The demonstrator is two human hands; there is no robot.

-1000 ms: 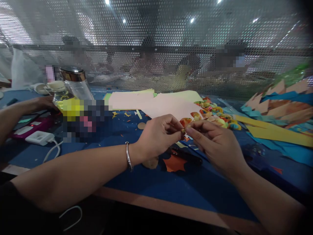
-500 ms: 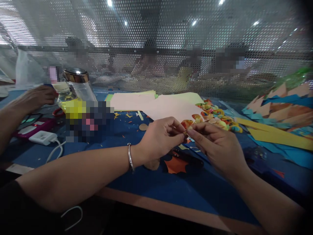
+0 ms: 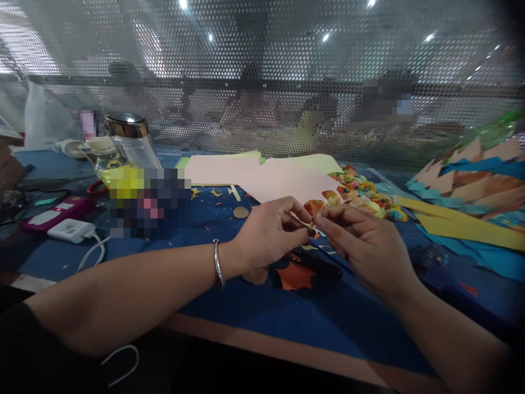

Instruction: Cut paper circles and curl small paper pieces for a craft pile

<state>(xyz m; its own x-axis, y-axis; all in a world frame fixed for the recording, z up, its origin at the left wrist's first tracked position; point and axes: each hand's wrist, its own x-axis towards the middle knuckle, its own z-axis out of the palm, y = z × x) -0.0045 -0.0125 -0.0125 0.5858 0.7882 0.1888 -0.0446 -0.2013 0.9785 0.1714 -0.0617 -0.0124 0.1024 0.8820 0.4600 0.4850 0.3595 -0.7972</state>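
My left hand, with a silver bangle on its wrist, and my right hand meet over the table, thumbs and fingers closed in a pinch. Between the fingertips is a small orange-and-yellow paper piece, partly covered by my fingers. Just behind lies a heap of curled, many-coloured paper pieces. Below my hands, an orange spiky paper scrap rests on the blue tabletop, beside a dark, slim tool whose kind I cannot make out.
Pale paper sheets lie behind my hands. Yellow paper strips and folded peach-and-blue paper are at the right. At the left stand a clear flask and a bottle of yellow liquid, near a white charger. A perforated screen rises behind.
A co-worker's hand at the left has drawn back towards the left edge, uncovering a white cup. My left fingers have shifted slightly at the paper piece; my right hand is nearly still.
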